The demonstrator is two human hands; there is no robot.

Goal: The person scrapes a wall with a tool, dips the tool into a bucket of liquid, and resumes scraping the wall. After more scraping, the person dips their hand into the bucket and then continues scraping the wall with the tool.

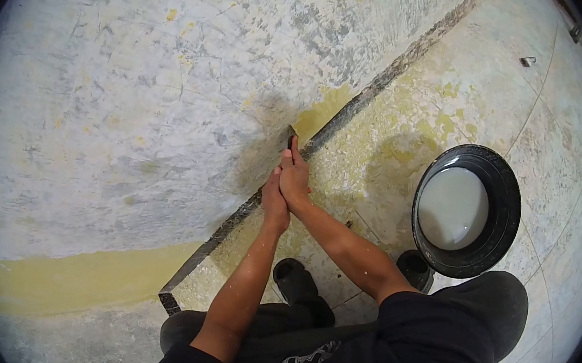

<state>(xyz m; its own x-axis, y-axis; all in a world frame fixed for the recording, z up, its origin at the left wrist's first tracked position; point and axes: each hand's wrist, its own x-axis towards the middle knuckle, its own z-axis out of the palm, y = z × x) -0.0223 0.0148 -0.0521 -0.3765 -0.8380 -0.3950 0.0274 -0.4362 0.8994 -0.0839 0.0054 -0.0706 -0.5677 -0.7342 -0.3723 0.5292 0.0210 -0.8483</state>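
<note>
Ahead of our hands we see a rough, scratched plaster wall (137, 94); to their right, a glossy black plastic basin (505, 204) on matt speckled stone floor (410, 123).

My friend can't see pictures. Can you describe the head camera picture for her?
Both bare hands, left hand and right hand, press a small dark scraper against a scuffed grey wall. A round black basin of milky liquid sits on the tiled floor.

Basin (508, 204): black, holding pale liquid, at three o'clock.
Floor (565, 139): tiled, yellow-stained.
Small metal piece (528, 61): at one o'clock.
</note>
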